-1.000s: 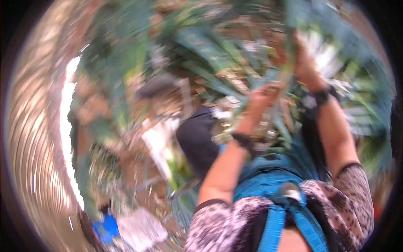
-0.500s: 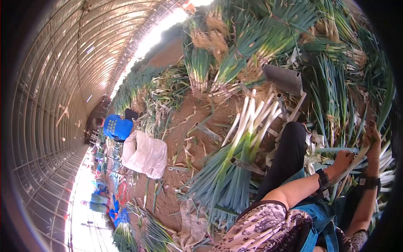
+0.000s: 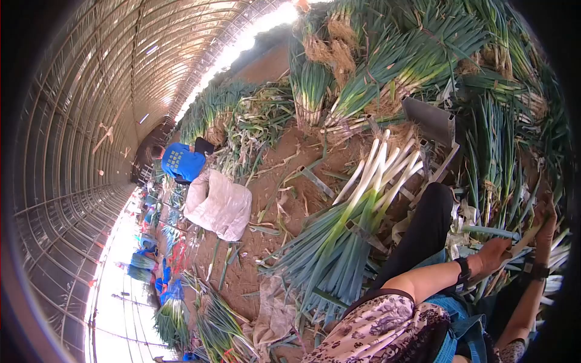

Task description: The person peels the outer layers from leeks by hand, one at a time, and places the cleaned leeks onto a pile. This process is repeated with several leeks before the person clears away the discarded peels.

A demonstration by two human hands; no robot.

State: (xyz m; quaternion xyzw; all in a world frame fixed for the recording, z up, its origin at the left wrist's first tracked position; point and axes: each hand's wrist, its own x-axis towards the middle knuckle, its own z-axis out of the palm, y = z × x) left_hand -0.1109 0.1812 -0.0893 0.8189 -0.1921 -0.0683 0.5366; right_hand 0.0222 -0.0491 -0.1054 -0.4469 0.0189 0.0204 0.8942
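Note:
At the far right, my left hand [image 3: 493, 255], below a dark wristband, is closed around part of a pale green onion stalk [image 3: 524, 240]. My right hand [image 3: 544, 221], higher and nearer the right edge, grips the same stalk farther along. Shadow and the picture's edge partly hide its fingers. Left of my bent knee [image 3: 426, 224], a sheaf of trimmed green onions [image 3: 345, 242] with clean white shanks lies across a low metal frame [image 3: 369, 237]. Loose leaves and peelings lie around both hands, and a green leaf [image 3: 491, 232] stretches just above my left hand.
The view lies sideways, roof arches at left. Rooted onion bundles [image 3: 411, 66] are heaped along the top and right. An upright metal plate [image 3: 428, 121] stands beyond the sheaf. A person in a blue shirt [image 3: 183, 161] crouches beside a whitish sack [image 3: 218, 206]. More bundles [image 3: 172, 320] lie lower left.
The view has shifted, moving the surroundings rightward. Both hands sit lower in the picture, still at the stalk. The long green leaf that arched above my right hand no longer shows clearly.

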